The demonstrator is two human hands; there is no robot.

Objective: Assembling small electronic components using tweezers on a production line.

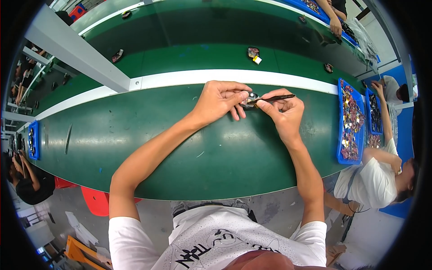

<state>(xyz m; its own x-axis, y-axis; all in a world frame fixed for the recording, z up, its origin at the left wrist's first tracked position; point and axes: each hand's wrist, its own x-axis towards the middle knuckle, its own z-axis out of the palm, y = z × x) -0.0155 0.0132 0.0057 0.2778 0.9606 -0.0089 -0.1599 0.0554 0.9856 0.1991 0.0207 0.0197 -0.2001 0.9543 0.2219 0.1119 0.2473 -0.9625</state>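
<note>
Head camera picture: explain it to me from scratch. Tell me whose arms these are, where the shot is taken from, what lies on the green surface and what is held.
The camera sits on a person's head and looks down, so the two bare arms rising from the lower edge are that person's own. Its wide lens bends straight edges near the rim.

The left hand holds a small dark part above the green table. The right hand pinches thin dark tweezers whose tip meets that part.

Beyond a white strip lies a second green lane with a few small parts, such as one with a yellow tag. At the right stand blue trays of mixed small pieces, where another person in a white shirt works.
</note>
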